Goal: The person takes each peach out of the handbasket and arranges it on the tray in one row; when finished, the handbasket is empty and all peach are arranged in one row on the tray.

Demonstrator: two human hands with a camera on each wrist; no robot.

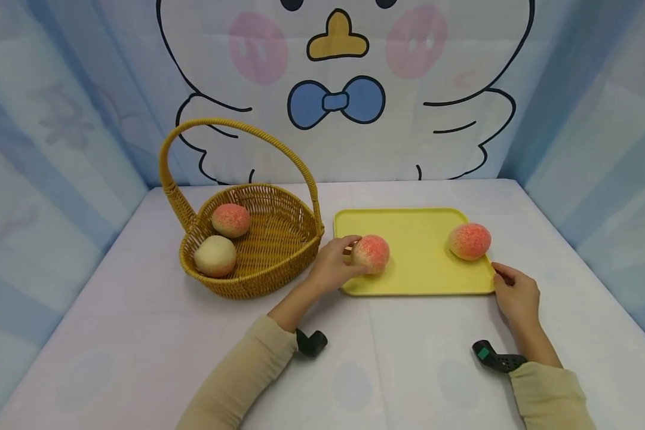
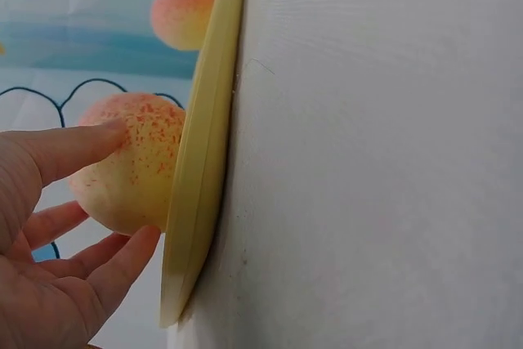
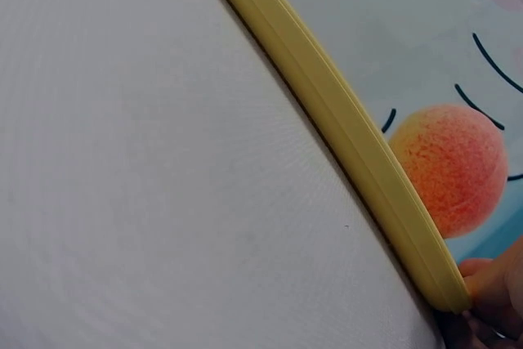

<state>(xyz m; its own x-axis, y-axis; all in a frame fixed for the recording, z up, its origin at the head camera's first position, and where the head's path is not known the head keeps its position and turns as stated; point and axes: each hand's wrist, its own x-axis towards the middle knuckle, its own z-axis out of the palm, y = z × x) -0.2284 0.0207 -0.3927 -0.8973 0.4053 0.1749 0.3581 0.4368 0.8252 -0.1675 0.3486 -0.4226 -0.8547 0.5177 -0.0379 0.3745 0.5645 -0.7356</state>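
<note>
The left hand (image 1: pixel 335 263) curves its fingers and thumb round a pink-and-cream peach (image 1: pixel 371 254) on the left part of the yellow tray (image 1: pixel 419 251). In the left wrist view the thumb lies against that peach (image 2: pixel 135 165), and the other fingers come round its lower side. At the tray's front right corner, the right hand (image 1: pixel 518 295) pinches the rim; its fingertips are partly hidden in the right wrist view. Another peach (image 1: pixel 470 241) rests at the tray's right side, just beyond the right hand.
Left of the tray stands a wicker basket (image 1: pixel 258 289) with a tall arched handle (image 1: pixel 242 124). Inside lie a pink peach (image 1: pixel 231 220) and a paler one (image 1: pixel 215 256). A white cloth (image 1: pixel 365 358) covers the table, and printed curtains (image 1: pixel 48 149) enclose it.
</note>
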